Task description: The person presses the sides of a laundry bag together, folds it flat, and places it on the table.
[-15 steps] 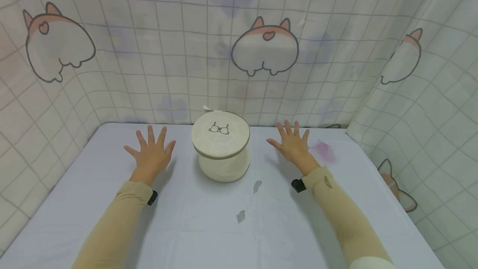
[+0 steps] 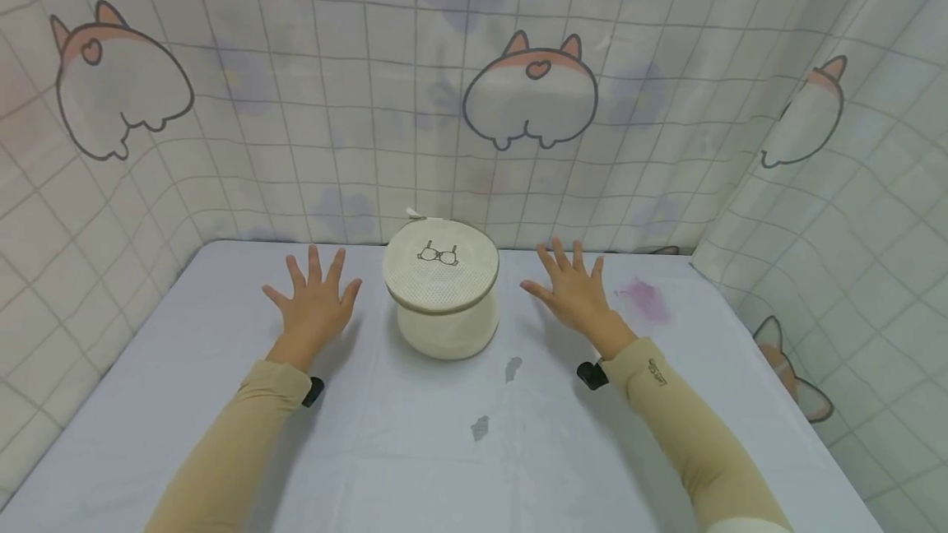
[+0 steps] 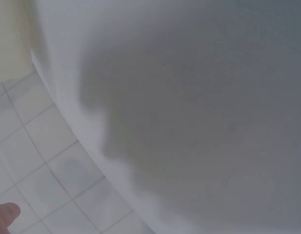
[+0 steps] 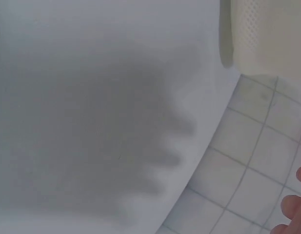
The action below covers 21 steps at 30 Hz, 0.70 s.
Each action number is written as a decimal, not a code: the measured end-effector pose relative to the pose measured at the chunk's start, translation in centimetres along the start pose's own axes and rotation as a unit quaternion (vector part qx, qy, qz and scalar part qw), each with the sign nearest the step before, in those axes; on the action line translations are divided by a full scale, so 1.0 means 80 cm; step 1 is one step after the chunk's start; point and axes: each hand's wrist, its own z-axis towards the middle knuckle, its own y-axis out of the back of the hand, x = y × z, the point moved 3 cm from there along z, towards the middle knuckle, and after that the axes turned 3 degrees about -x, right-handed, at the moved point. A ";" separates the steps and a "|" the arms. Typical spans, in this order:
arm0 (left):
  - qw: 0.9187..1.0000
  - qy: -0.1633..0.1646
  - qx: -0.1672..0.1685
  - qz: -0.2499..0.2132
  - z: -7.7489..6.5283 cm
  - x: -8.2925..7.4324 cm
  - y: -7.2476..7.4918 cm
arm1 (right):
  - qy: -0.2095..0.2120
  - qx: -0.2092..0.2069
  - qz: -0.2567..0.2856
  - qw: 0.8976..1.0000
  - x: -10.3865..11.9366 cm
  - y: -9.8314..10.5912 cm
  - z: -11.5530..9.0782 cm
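A round cream mesh laundry bag with a glasses print on top and a zip pull at its back edge stands on the white table. My left hand is left of it, fingers spread and holding nothing. On the other side, my right hand is likewise spread, with nothing in it. Both hands hover over the table and cast shadows on it. In the left wrist view only a fingertip shows at the lower left. Several fingertips of the right hand appear at the lower right of the right wrist view, with part of the bag above.
The white table has two grey patches and a pink stain. A checked curtain with animal prints hangs behind the table and along both sides.
Both hands have shifted slightly inward toward the bag, the left to the right and the right to the left. The whole view has drifted a little.
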 end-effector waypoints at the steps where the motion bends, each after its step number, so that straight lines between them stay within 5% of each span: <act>1: 1.000 -0.001 -0.001 -0.001 0.000 -0.001 0.000 | 0.003 -0.001 0.001 1.000 0.001 0.000 0.000; 11: 0.999 -0.001 -0.003 -0.037 -0.004 -0.011 0.016 | 0.013 -0.009 0.054 0.998 0.016 0.010 -0.007; 21: 0.997 -0.020 -0.038 -0.069 -0.007 -0.023 0.023 | 0.022 -0.016 0.069 0.997 0.032 0.017 -0.014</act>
